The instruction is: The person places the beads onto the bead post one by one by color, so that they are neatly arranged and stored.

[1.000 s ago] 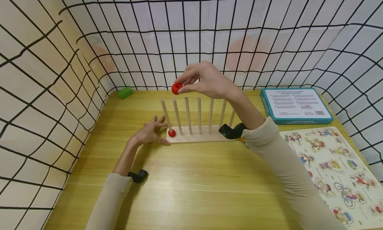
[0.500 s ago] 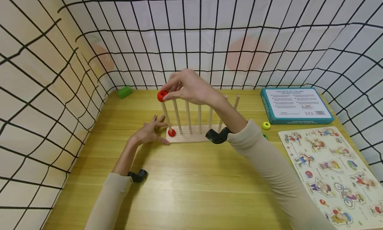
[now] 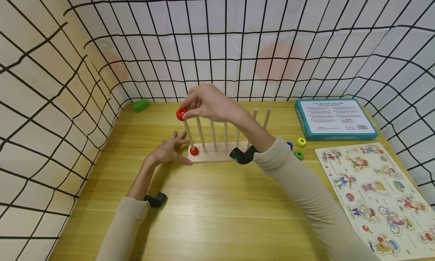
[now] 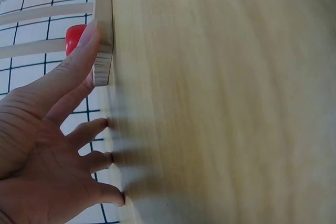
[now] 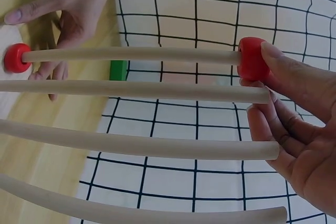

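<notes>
A wooden pegboard point(image 3: 212, 156) with several upright pegs stands on the table. My right hand point(image 3: 212, 103) pinches a red bead point(image 3: 181, 114) between thumb and fingers, hole facing up, right at the top of the leftmost peg point(image 5: 131, 54). At the foot of that same peg sits another red bead point(image 3: 194, 150). My left hand point(image 3: 166, 152) holds the board's left end, thumb at the front edge and index finger at the back; its other fingers point(image 4: 97, 161) are spread with tips on the tabletop. The right forearm hides part of the board's right end.
Yellow point(image 3: 301, 142), green point(image 3: 299, 155) and blue point(image 3: 289, 145) beads lie right of the board. Beyond them are a teal box point(image 3: 336, 119) and a picture board point(image 3: 374, 189). A green block point(image 3: 140, 105) sits back left. Black netting point(image 3: 217, 45) encloses the table.
My right hand has moved left and down with the red bead, from above the pegs to the leftmost peg's top. Loose beads at right have come into view. The left hand stays put.
</notes>
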The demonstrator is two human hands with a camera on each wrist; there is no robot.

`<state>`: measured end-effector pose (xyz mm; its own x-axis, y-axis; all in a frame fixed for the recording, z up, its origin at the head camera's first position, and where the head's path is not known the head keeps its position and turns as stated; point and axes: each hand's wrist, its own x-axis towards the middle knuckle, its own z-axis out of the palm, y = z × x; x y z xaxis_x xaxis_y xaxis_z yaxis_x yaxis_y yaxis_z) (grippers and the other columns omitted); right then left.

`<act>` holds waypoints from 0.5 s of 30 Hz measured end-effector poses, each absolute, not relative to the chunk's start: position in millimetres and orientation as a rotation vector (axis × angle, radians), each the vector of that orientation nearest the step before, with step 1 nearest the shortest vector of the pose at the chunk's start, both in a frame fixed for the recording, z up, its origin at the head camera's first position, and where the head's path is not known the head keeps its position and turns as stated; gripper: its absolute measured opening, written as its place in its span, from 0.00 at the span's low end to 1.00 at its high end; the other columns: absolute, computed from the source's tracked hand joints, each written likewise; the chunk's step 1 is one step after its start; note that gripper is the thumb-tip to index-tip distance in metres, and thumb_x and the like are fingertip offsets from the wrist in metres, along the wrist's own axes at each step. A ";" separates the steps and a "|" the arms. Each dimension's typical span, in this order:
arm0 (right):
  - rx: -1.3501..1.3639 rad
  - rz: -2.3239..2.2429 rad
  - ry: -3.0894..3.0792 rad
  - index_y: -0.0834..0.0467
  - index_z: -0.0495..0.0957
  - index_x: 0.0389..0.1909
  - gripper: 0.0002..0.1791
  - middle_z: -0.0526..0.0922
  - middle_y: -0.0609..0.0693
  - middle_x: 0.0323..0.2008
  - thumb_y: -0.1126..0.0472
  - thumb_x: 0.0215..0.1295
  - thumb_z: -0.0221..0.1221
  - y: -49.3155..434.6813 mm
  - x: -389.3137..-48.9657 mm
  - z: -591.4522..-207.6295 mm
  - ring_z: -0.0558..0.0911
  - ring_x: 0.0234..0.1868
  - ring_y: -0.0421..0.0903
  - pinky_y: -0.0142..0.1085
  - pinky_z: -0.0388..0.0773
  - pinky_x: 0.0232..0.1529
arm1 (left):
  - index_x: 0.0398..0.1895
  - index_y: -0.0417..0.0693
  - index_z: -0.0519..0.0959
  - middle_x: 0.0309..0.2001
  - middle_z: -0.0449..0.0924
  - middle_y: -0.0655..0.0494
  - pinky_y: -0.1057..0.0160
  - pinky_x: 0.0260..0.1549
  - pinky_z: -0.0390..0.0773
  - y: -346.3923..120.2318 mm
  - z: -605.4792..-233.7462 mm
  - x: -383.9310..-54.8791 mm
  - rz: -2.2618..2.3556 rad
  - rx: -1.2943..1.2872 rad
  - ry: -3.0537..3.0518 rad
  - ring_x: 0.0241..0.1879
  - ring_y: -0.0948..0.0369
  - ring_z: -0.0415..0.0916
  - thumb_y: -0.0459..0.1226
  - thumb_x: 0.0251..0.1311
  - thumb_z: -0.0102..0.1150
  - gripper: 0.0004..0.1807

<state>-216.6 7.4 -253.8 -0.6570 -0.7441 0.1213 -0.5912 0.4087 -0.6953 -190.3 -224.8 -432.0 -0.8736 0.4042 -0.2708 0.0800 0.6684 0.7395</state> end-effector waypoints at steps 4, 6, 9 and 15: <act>-1.161 -1.050 2.466 0.59 0.89 0.49 0.13 0.85 0.52 0.43 0.61 0.66 0.70 7.4 -216.9 -254.2 0.85 0.42 0.46 0.33 0.85 0.49 | 0.72 0.36 0.71 0.84 0.41 0.41 0.21 0.69 0.18 -224.9 -432.5 -190.5 1.067 0.378 2.467 0.82 0.37 0.20 0.40 0.54 0.79 0.44; -1.151 -1.033 2.472 0.58 0.89 0.50 0.13 0.86 0.52 0.46 0.60 0.66 0.70 7.8 -217.0 -254.6 0.85 0.44 0.46 0.34 0.84 0.50 | 0.72 0.36 0.71 0.84 0.42 0.42 0.21 0.69 0.18 -224.9 -432.5 -190.7 1.067 0.379 2.469 0.83 0.37 0.20 0.40 0.54 0.79 0.44; -1.154 -1.016 2.494 0.59 0.88 0.53 0.16 0.87 0.52 0.49 0.59 0.66 0.70 9.8 -217.1 -255.4 0.85 0.48 0.46 0.34 0.83 0.55 | 0.73 0.37 0.70 0.85 0.41 0.42 0.21 0.69 0.18 -224.8 -432.7 -191.1 1.065 0.383 2.471 0.82 0.37 0.20 0.40 0.54 0.79 0.44; -1.168 -1.028 2.552 0.56 0.86 0.58 0.19 0.86 0.49 0.53 0.55 0.68 0.69 25.0 -214.8 -252.7 0.83 0.54 0.44 0.37 0.81 0.61 | 0.72 0.38 0.72 0.84 0.42 0.41 0.21 0.69 0.18 -225.0 -432.6 -190.7 1.075 0.395 2.472 0.82 0.36 0.21 0.39 0.53 0.79 0.43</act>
